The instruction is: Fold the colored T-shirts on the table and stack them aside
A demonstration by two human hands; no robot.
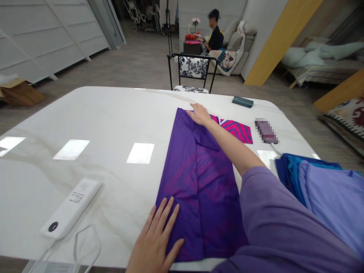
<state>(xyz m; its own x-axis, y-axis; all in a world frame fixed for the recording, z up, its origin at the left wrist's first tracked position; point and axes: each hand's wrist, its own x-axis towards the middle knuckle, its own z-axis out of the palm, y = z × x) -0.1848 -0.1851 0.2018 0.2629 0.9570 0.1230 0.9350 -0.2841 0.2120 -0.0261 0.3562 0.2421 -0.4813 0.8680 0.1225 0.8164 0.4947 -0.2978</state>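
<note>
A purple shirt [182, 170] lies partly folded on the white table, one side laid over in a long strip. From its far right sticks out a sleeve [239, 131] with pink and purple stripes. My left hand [159, 237] rests flat on the near left edge of the shirt, fingers spread. At the far end my right hand [200, 115] lies on the cloth, its fingers stretched out. My right forearm crosses over the shirt and hides part of its right side.
Folded blue and lilac clothes [330, 185] are stacked at the table's right. A phone [266, 131] and a dark power bank [242, 101] lie beyond. A white power strip [72, 206] with cable is at left. Past a chair [193, 68], a person [215, 36] sits.
</note>
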